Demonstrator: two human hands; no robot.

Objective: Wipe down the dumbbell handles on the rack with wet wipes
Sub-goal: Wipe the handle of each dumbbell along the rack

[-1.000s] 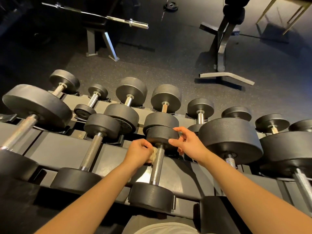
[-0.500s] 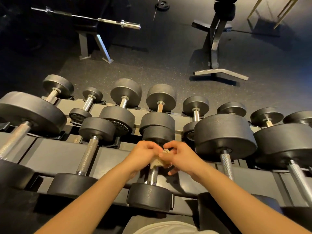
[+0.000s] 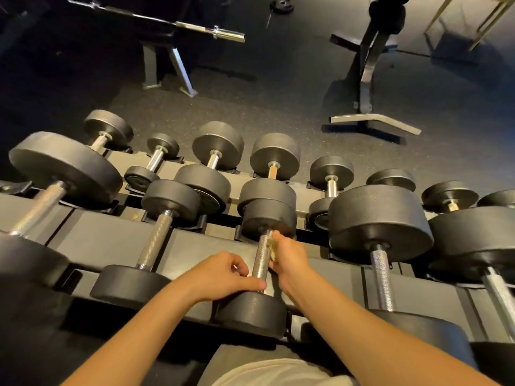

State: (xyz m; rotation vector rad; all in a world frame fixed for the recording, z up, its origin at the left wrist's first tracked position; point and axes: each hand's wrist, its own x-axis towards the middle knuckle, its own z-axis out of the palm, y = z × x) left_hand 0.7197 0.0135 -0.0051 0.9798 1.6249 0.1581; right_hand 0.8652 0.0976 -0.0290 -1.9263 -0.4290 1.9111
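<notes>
The rack, a dark sloped tiered frame, filled the lower half of the view with dumbbells lying across its tiers. The dumbbell being cleaned sat on the near tier straight in front of the person, between a slimmer one to the left and a much bulkier one to the right. With thick solid heads at both ends, it looked heavy and rigid, unlikely to roll or shift under a rub, so it probably needed no lifting. Its handle was a bright, knurled metal bar. That rough texture would likely drag at a cloth rather than let it slide, and the open middle of the bar was the natural place to wrap and stroke. The left hand rested at the near head, fingers curled inward and thumb stretched toward the handle's base. Whether it actually pinched the bar could not be told. The right hand was at the handle's right side near the far head, fingers bunched together, pinching the wet wipe against the metal. The wipe was small, crumpled, pale, soft and limp, best kept folded round the bar.
</notes>
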